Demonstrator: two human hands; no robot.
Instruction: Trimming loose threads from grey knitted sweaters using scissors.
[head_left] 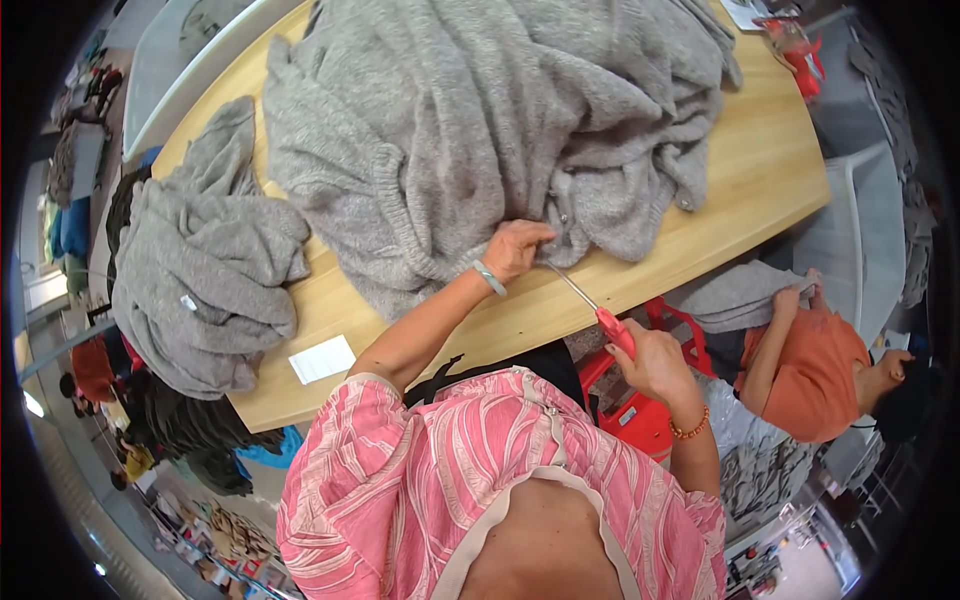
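Note:
A large grey knit garment (pixel 480 130) lies in folds across the wooden table (pixel 745 195). At its near edge my left hand (pixel 514 248) is closed, the fingers pinching the knit; a pale bracelet circles that wrist. My right hand (pixel 655 362) is wrapped round the red handle of a tool with a thin metal shaft (pixel 580 293). The shaft slants up to the garment's edge beside my left fingers, and its tip is hidden there. Small round buttons (pixel 683 203) show on the knit to the right.
A second grey knit heap (pixel 205 290) hangs over the table's left edge. A white paper slip (pixel 322 360) lies near the front. Beyond the right edge, a person in an orange top (pixel 805 375) handles grey knit fabric (pixel 735 297). A red stool (pixel 640 420) stands below the table.

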